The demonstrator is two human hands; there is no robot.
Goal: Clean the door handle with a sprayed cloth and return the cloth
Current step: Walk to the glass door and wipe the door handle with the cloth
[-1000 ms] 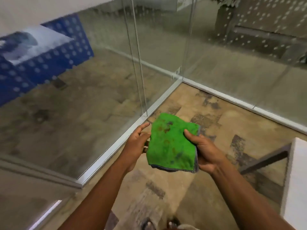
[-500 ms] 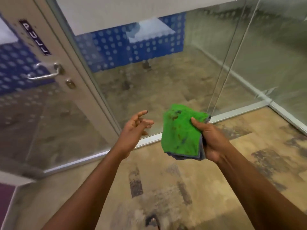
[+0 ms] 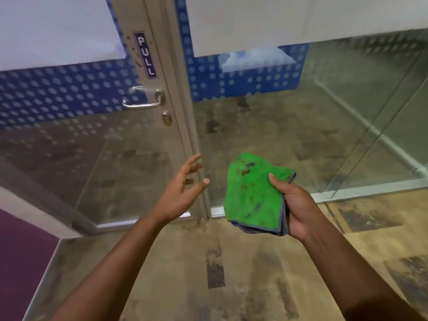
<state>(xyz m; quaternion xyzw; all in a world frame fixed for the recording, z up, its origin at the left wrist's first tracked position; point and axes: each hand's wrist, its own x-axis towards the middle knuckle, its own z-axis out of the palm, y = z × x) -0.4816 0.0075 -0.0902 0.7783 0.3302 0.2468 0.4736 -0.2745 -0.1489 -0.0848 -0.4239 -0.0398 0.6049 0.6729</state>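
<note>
Glass walls (image 3: 289,126) in pale metal frames close off the space in front of us, with a worn, patchy brown floor (image 3: 231,274) under our feet and a band of blue dotted film running across the panes at handle height.

Our task's thing, the door handle (image 3: 142,100), is a silver lever with a curved grip, mounted on the door frame (image 3: 162,112) up and to the left of our hands. It is untouched by either hand and stands well apart from them. Just below it sits a small brass-coloured lock (image 3: 166,118), and above it a dark vertical sign (image 3: 145,55) reads PULL in white letters.

We hold the green cloth (image 3: 252,195) in our right hand (image 3: 294,205), thumb pressed on its upper face and fingers curled beneath its right edge. The cloth is folded over into a rough square, edged in grey-blue, and marked with dark and brownish stains. It hangs in the air above the floor, to the right of the door frame's lower part.

Our left hand (image 3: 183,193) is empty, palm turned inward towards the cloth, fingers loosely spread and slightly bent. It hovers near the cloth without touching it, in front of the lower part of the frame.

Through the glass we see more of the same stained flooring, and at the far left a purple panel (image 3: 20,256) low down.
</note>
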